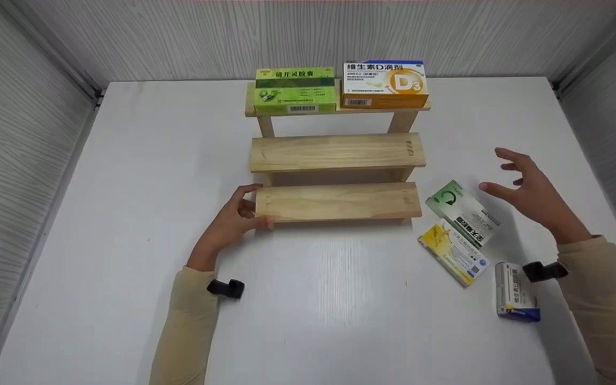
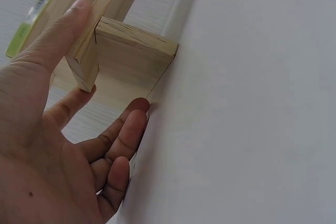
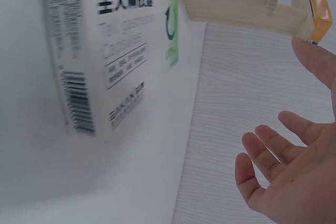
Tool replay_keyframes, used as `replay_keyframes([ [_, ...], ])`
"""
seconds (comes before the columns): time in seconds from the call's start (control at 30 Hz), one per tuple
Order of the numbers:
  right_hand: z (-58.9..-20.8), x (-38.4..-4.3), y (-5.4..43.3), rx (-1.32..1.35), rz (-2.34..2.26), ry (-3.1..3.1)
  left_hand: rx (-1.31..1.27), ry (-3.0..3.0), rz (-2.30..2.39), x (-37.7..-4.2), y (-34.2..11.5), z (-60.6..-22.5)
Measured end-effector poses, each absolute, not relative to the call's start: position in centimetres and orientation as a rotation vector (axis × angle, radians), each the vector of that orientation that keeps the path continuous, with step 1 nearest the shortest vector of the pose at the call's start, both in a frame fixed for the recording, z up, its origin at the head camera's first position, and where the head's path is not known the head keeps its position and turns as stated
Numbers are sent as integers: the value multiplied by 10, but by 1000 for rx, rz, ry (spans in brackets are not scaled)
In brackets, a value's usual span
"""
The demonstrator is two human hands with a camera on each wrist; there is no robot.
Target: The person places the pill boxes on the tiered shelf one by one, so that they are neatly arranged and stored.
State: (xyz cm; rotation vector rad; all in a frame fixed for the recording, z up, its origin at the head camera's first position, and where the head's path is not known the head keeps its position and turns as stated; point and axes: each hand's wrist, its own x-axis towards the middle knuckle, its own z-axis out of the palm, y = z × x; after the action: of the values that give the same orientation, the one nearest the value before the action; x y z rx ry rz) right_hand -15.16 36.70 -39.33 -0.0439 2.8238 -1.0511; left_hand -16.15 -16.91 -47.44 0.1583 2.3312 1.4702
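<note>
While the left hand (image 1: 236,214) pinches the wooden stand (image 1: 337,203) at its lowest step upon the bench (image 1: 308,299), the right hand (image 1: 535,195), its grip spread and free, hangs near the green-white box (image 1: 463,213).

From above and in front of the three-tier wooden rack (image 1: 337,152), the head camera is looking forward and down, taking in the whole rack and both hands. At the rack's left end, the left wrist camera is facing it up close, rolled sideways, past the left hand (image 2: 55,135). Right of the rack, the right wrist camera is peering, also rolled, past the right hand (image 3: 296,177) at a near 全天麻胶囊 carton (image 3: 118,51), sharing that carton and the rack's right end with the head view.
</note>
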Motion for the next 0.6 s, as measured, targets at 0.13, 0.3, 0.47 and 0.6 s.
replay_keyframes([
  [0.13,-404,-136,375,-57,-999,2777,154,2329,1464,-162,-171,-475],
  [0.3,-418,-121,381,10,-909,2684,136,2327,1452,-162,-171,-474],
  [0.47,-428,-111,382,18,-842,2626,115,2308,1436,-159,-167,-463],
  [0.6,-434,-108,381,1,-790,2613,109,2306,1423,-152,-162,-444],
])
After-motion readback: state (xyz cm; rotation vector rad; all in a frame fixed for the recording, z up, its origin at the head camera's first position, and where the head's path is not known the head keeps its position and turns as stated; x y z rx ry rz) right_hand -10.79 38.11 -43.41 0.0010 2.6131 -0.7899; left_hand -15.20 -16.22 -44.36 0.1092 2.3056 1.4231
